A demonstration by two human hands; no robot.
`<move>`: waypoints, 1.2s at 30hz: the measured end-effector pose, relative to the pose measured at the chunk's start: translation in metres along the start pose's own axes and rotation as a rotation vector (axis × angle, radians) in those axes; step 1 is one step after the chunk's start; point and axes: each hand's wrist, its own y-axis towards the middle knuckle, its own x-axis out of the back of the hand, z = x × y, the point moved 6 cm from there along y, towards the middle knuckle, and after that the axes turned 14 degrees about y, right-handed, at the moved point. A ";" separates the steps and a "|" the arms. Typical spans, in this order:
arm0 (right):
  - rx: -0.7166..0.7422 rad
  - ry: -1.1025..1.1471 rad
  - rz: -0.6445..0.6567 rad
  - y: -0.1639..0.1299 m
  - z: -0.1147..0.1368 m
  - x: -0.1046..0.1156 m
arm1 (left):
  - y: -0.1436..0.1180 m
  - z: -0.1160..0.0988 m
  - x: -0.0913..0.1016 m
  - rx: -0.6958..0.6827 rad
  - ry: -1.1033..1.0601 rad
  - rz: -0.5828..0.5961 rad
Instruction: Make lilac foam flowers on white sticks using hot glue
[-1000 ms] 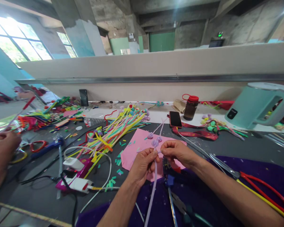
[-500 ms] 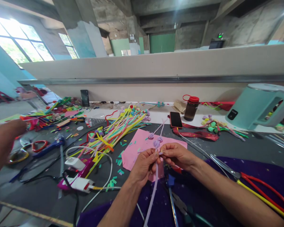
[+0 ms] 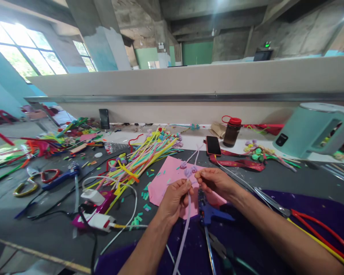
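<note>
Both the left hand and the right hand pinch a lilac pipe cleaner, seemingly just under its curled bud, above pink paper.

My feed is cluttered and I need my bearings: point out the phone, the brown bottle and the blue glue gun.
phone (image 3: 213,145), head view, middle of its dark screen.
brown bottle (image 3: 231,135), head view, its body below the red cap.
blue glue gun (image 3: 208,214), head view, its body just below the hands.

A thin lilac pipe cleaner, pinched between both hands above a pink sheet, hangs down toward the viewer, its upper end coiled into a small bud.
</note>
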 end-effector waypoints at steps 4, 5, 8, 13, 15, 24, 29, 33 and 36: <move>0.015 -0.196 -0.054 -0.004 0.006 -0.002 | 0.000 -0.001 0.001 0.000 -0.015 -0.019; 0.024 -0.239 -0.063 -0.006 0.008 -0.004 | 0.001 -0.001 0.001 -0.001 -0.017 -0.016; 0.074 -0.329 -0.090 -0.010 0.019 -0.008 | 0.002 -0.003 0.003 -0.005 -0.003 -0.021; 0.121 -0.459 -0.111 -0.025 0.038 -0.010 | 0.003 -0.004 0.005 0.009 0.024 -0.004; 0.057 -0.542 -0.101 -0.034 0.037 -0.009 | 0.002 -0.005 0.004 0.006 0.031 0.008; -0.094 -1.051 -0.077 -0.066 0.027 0.011 | 0.001 -0.009 0.004 -0.030 0.002 0.002; -0.076 -1.646 0.081 -0.069 0.017 0.002 | 0.001 -0.009 0.006 -0.037 0.005 0.001; -0.110 -1.838 0.146 -0.069 -0.001 -0.005 | -0.001 -0.008 0.005 -0.052 0.013 0.001; -0.097 -1.842 0.124 -0.068 0.001 -0.006 | -0.003 -0.011 0.007 -0.079 0.003 -0.039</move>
